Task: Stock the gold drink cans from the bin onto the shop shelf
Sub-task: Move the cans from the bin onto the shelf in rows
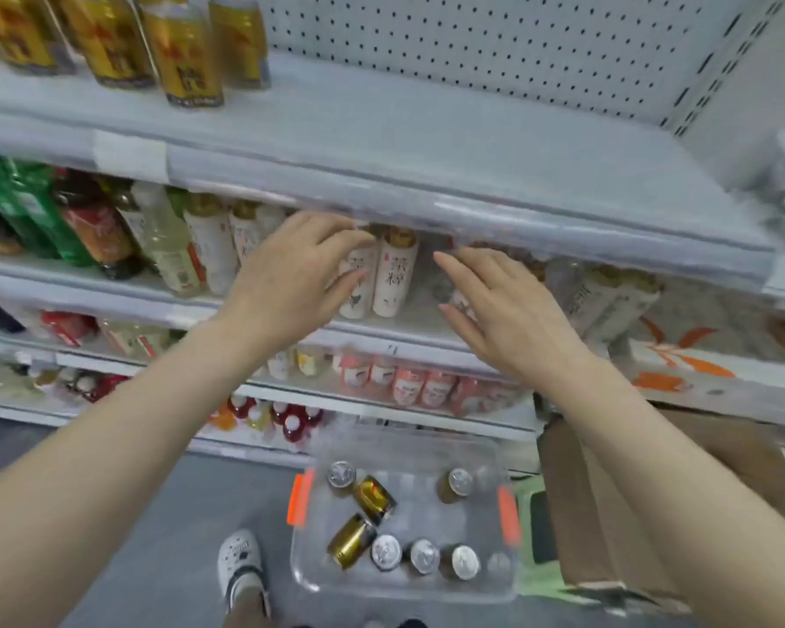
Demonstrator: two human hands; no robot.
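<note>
My left hand (pixel 291 278) and right hand (pixel 504 310), both spread empty; I should reach to 6 o'clock for gold aluminium drink cans (pixel 352 539) in the clear plastic bin (pixel 309 577).

Both hands (pixel 291 278) (pixel 508 310) outstretched, empty, open-fingered

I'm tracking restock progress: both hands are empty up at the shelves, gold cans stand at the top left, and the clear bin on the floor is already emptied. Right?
Not quite. The head view shows the clear bin still holds several gold cans. The rest stands: the left hand and right hand are empty at the shelves, and gold cans stand at the top left.
</note>
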